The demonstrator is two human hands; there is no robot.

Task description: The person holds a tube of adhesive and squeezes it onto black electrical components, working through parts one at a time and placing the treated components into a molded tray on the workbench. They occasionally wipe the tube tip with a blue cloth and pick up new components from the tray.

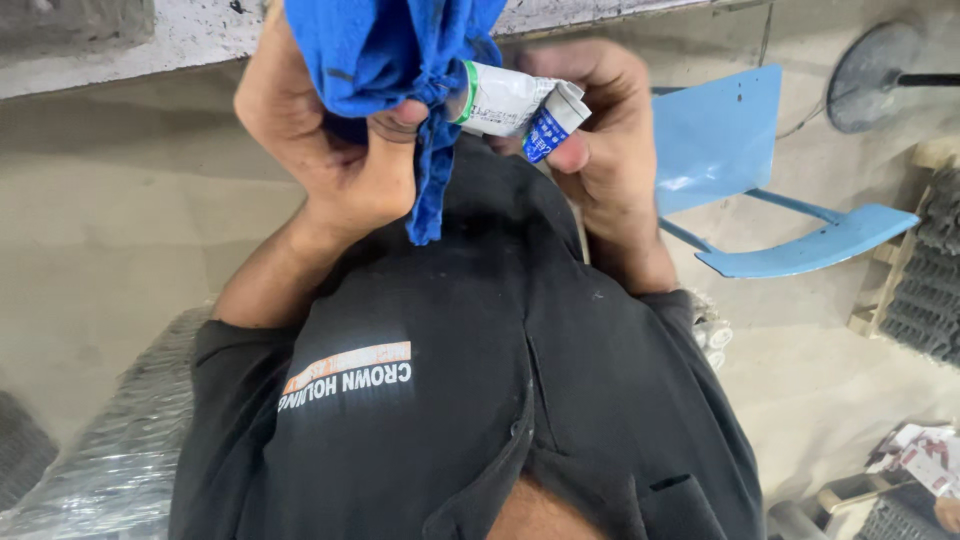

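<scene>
White rolled tube (515,103), blue cloth (390,50), hands (470,130)

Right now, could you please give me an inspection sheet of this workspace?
Surface: bare grey concrete floor; no table in view.
Job's things: blue cloth, bunched; white squeeze tube with its tail rolled up and its green-banded end pressed into the cloth.
Clutter: plastic-wrapped bundle lower left; loose printed packets lower right.
Grippers: left hand grips the cloth; right hand pinches the tube.
Cables: a thin line on the floor near the round fan, possibly a cord; cannot tell.
Surroundings: light blue chair, dark ridged stacks at right, a pale ledge along the top.
</scene>
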